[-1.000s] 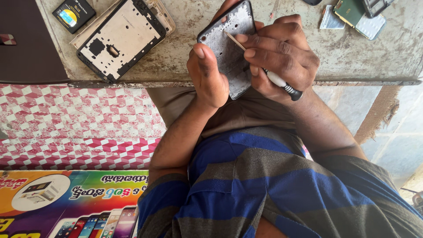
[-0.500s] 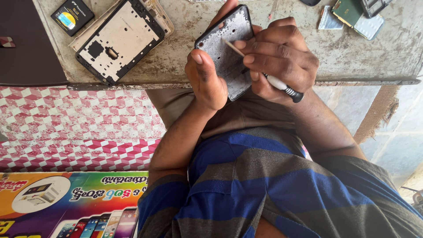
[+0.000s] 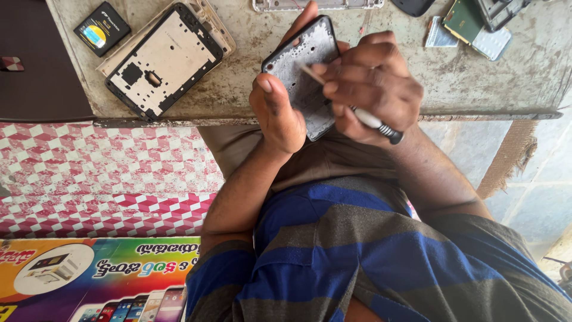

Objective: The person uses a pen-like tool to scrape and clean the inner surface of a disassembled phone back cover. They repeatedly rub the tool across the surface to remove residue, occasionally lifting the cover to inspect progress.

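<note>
The right hand (image 3: 372,83) is closed around a small screwdriver (image 3: 351,107), fingers curled tight over its pale shaft; the dark knurled cap sticks out past the heel of the hand, and the thin tip rests on the grey inner face of an opened phone body (image 3: 305,74). The left hand (image 3: 277,110) grips that phone body from its near side, thumb pressed along the dark edge and fingertips showing past the far end; the phone body is tilted, held just above the near edge of the worn grey workbench (image 3: 250,98), touching both hands and apart from the bench top.

Outward from there, a second stripped phone frame (image 3: 164,59) with a pale plate inside lies flat on the bench to the left, resting on a light back cover; a black battery (image 3: 102,28) with a round coloured label lies beside it, further left; a silver frame strip (image 3: 316,5) lies at the far edge of the bench; a green circuit board (image 3: 465,21) and small pale parts sit well apart to the right. Below the bench edge are a red and white checked cloth (image 3: 101,173), a bright printed poster (image 3: 89,280) picturing phones, and the person's striped blue and grey shirt (image 3: 369,250).
</note>
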